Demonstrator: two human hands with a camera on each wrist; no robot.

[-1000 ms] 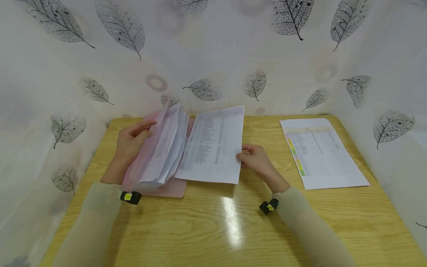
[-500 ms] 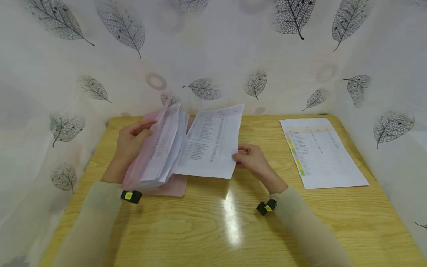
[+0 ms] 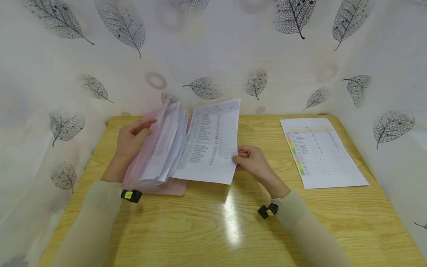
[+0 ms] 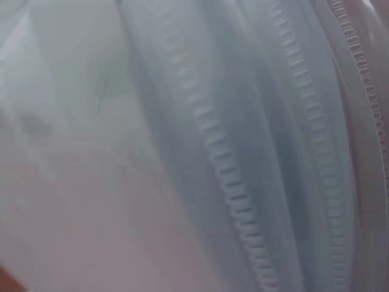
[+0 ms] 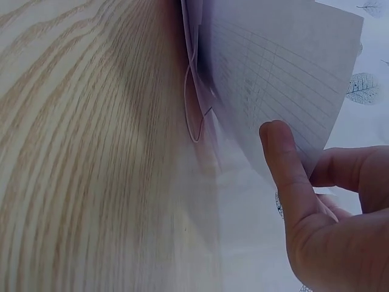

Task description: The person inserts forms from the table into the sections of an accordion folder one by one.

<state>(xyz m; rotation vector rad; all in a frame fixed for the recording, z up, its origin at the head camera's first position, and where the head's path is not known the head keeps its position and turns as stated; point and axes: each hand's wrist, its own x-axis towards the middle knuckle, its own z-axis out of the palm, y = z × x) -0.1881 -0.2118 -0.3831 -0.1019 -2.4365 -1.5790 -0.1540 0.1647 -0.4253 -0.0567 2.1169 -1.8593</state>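
While the right hand point(image 3: 254, 161) pinched the right edge of a white printed sheet of paper point(image 3: 210, 142) between thumb and curled fingers, the sheet stood tilted up off the tabletop, its long axis running away from the person toward the wall. It lay directly left of that hand, between the two hands, and nearer the right one. The left hand point(image 3: 131, 142), fingers curled round the outer side, held up a fanned sheaf of white pages point(image 3: 165, 146) inside a translucent pink plastic folder point(image 3: 168, 188), whose lower cover lay flat on the light wooden table point(image 3: 213, 230). Sheet and sheaf met along their inner edges.

Well apart to the right lay a second white sheet with a coloured left margin point(image 3: 320, 152), flat on the table. Rows of tabular print covered every page, too small to read; no brand or label showed.
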